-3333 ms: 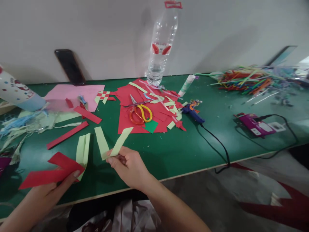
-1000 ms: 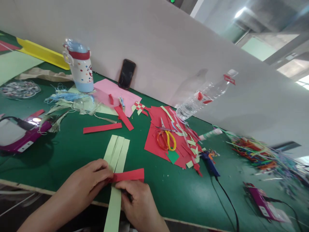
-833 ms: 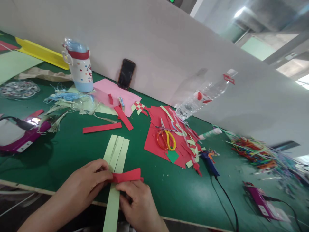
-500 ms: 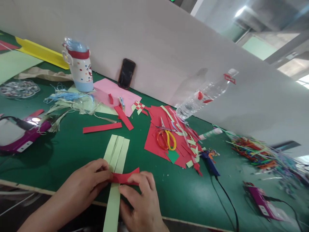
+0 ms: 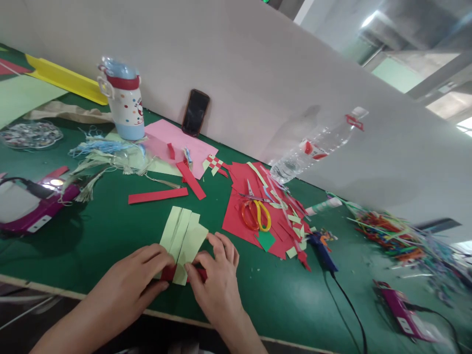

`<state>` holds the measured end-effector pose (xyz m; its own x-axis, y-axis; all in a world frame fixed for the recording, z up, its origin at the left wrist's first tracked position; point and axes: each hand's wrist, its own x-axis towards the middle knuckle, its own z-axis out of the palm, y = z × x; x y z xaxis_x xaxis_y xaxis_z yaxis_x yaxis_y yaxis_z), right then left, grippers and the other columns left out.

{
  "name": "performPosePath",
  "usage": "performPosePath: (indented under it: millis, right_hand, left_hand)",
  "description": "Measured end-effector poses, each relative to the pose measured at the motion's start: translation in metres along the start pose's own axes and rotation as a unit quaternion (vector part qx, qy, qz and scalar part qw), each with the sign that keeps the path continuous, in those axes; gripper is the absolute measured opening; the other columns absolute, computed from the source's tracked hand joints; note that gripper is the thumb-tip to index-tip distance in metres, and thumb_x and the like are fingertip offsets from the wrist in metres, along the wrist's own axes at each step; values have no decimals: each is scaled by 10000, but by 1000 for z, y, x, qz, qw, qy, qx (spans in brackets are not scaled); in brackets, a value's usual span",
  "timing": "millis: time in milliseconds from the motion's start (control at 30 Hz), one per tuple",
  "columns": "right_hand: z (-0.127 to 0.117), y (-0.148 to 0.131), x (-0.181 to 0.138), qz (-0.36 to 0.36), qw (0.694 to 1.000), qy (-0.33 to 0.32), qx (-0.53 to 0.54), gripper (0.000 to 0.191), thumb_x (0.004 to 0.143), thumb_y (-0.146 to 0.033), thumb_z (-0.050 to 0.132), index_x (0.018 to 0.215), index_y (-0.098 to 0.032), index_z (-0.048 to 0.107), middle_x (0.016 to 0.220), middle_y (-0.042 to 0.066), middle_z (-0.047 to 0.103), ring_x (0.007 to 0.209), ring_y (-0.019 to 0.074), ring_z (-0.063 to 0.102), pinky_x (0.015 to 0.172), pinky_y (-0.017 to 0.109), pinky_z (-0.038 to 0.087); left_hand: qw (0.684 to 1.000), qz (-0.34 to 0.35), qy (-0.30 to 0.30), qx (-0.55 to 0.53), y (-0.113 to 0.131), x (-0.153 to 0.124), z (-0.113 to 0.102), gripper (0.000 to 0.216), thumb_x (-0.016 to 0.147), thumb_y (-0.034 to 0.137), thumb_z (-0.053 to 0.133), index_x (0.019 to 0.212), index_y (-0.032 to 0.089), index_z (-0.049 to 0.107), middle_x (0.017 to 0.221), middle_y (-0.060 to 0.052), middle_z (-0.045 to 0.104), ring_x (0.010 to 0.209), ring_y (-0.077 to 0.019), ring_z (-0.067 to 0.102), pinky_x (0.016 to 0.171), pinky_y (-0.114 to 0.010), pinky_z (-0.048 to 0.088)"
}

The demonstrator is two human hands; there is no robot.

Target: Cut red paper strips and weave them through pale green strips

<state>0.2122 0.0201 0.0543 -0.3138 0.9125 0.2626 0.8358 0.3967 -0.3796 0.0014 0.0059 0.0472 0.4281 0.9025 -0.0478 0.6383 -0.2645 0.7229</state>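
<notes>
Pale green paper strips (image 5: 176, 231) lie side by side on the green table near its front edge. A red paper strip (image 5: 168, 273) crosses under their lower part, its right end partly hidden by fingers. One green strip is folded up over the red one, its free end slanting right. My left hand (image 5: 142, 273) presses its closed fingers on the left edge of the strips and the red strip's left end. With thumb and fingers, my right hand (image 5: 217, 280) grips the folded green strip at its lower right.
Red and yellow scissors (image 5: 255, 215) rest on red paper sheets (image 5: 233, 216) with scraps. A glue gun (image 5: 322, 250) trails a cord at right. Behind stand a cup (image 5: 126, 105), a phone (image 5: 195, 112) and a plastic bottle (image 5: 313, 147). Two red strips (image 5: 158, 195) lie ahead.
The green strip end that hung toward me past the table edge is now folded up and away over the red strip. My right hand has moved from the red strip to the folded green strip.
</notes>
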Motion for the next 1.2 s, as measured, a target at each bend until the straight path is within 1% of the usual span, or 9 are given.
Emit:
performPosePath:
  millis: [100,167,333,433,600,733,867,1033,1200]
  right_hand:
    - [1,-1,3,13,1000,-11,18,75,823,-228,722,819,-240,647,1305,68,568,1253,342,423,1004,549,358]
    - [1,-1,4,23,999,-10,30,128,819,-238,719,924,-248,647,1287,75,591,1228,335,452,1003,545,365]
    - [-4,5,-1,15,999,16,47,318,868,-218,639,1181,-236,582,1287,107,595,1215,322,479,1005,518,381]
    - [-13,7,-8,-32,997,12,69,271,892,-178,614,1155,-243,601,1285,87,595,1252,303,453,1024,489,369]
    - [-20,4,-15,-89,993,-45,64,236,846,-292,733,1066,-297,646,1252,15,642,1264,315,446,1046,502,295]
    - [-14,1,-15,-74,994,-65,43,165,895,-305,680,1056,-299,644,1250,4,653,1269,302,449,1072,520,216]
    - [-7,2,-16,-56,996,-56,51,116,928,-326,635,1038,-289,646,1247,13,650,1265,288,452,1071,506,209]
    - [0,3,-18,-49,996,-16,69,118,912,-370,660,999,-291,656,1212,-1,665,1235,270,474,1068,481,219]
    - [-4,5,-20,-50,996,0,79,126,926,-383,641,1002,-286,664,1197,14,672,1223,267,487,1055,467,245]
  left_hand:
    - [1000,-17,6,7,4,1,0,74,868,241,615,926,277,584,992,2,606,935,-203,593,777,-292,452]
    - [999,-29,8,15,7,2,1,96,853,278,649,920,275,581,978,2,601,928,-212,591,761,-301,450]
    - [998,-39,8,42,9,2,7,14,899,249,555,891,261,557,950,-3,575,903,-213,577,743,-326,435]
    - [998,-30,14,48,8,1,8,39,913,233,522,897,259,545,949,-4,567,901,-205,575,745,-323,433]
    - [999,-25,4,46,7,1,7,138,890,216,573,1003,293,562,996,1,570,941,-208,575,776,-324,439]
    - [998,-25,4,60,7,2,8,84,948,279,509,1013,288,561,1007,-9,563,927,-206,583,768,-335,445]
    - [996,-18,17,81,5,2,12,188,1005,360,396,1029,278,563,1020,-26,565,937,-212,591,781,-356,451]
    - [997,-4,22,80,2,2,11,207,1005,376,394,1082,309,574,1036,-19,575,937,-205,601,793,-350,469]
    - [995,16,39,93,1,0,12,222,997,383,414,1096,342,609,1019,-11,588,914,-193,610,778,-325,486]
